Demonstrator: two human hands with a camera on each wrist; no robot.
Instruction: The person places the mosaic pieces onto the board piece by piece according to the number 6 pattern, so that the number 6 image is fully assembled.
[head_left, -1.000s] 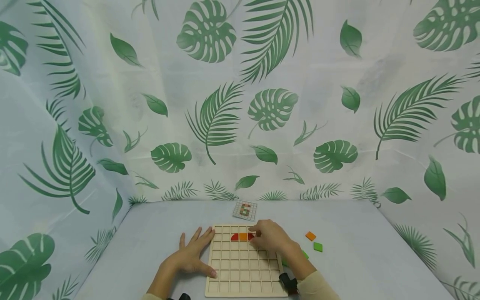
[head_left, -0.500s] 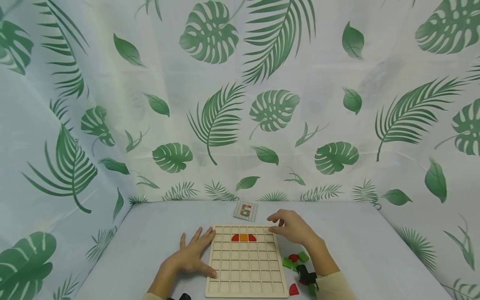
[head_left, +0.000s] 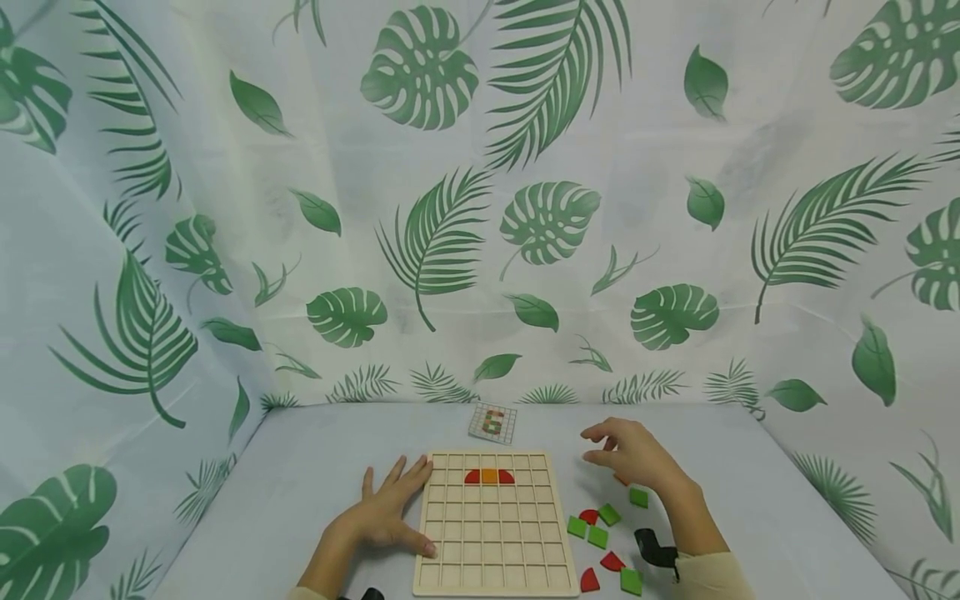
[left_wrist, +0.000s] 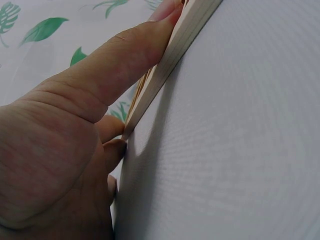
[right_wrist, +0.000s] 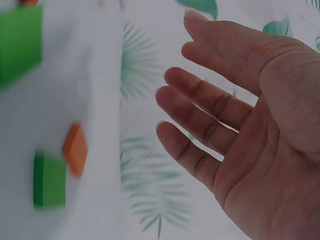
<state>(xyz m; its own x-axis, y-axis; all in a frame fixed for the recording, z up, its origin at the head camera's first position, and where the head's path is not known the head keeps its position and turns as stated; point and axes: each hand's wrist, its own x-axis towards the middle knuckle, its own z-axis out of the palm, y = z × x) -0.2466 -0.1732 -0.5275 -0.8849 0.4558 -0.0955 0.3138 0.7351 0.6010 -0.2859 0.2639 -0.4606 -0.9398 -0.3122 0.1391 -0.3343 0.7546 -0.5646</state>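
Note:
A wooden grid board [head_left: 491,525] lies on the table. Near its far edge, an orange square tile [head_left: 490,476] sits between a red quarter-round tile [head_left: 472,477] and another red quarter-round tile [head_left: 506,477]. My left hand [head_left: 386,510] rests spread along the board's left edge, thumb and fingertips touching it; the left wrist view shows the thumb [left_wrist: 120,60] on the rim. Right of the board, my right hand [head_left: 630,450] hovers above the table with relaxed, slightly bent fingers. In the right wrist view nothing lies in the right hand [right_wrist: 245,105].
Green square tiles [head_left: 597,537] and red quarter-round tiles [head_left: 589,580] lie scattered right of the board. An orange tile [right_wrist: 76,149] is partly hidden under my right hand in the head view. Behind the board lies a small pattern card [head_left: 492,422]. A leaf-print curtain [head_left: 480,208] closes the back.
My right hand has left the red tile on the board and moved right, past the board's edge, uncovering the loose tiles. My left hand has stayed on the board's edge.

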